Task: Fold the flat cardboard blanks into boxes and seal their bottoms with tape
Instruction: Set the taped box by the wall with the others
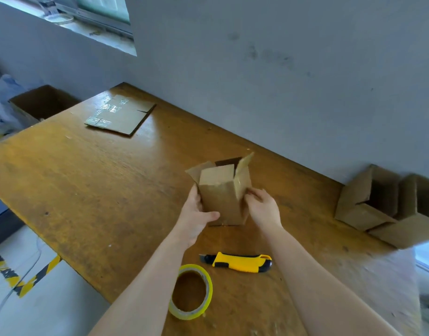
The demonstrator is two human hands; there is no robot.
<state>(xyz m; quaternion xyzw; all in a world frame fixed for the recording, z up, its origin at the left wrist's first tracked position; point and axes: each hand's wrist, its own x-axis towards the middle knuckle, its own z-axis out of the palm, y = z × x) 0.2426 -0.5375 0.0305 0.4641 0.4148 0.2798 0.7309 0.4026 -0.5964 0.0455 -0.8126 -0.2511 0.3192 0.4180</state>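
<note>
Midway along the table's (92, 190) far edge, my left hand (196, 214) and right hand (262, 207) grip the upright box (220, 197) by its sides, flaps open.

Table (87, 190): left side open, right crowded.
Bare wood between flat blank (121, 115) and half-folded box (220, 200); finished boxes (354, 214) block the right by the wall (281, 69); tape roll (192, 311) and knife (237, 261) near the front edge.

This looked like a plain workshop for packing. A worn wooden table (87, 190) stood against a bare grey wall (281, 69), with folded boxes (378, 214) at its right edge. Yellow and black stripes (38, 275) marked the floor (53, 314).
</note>
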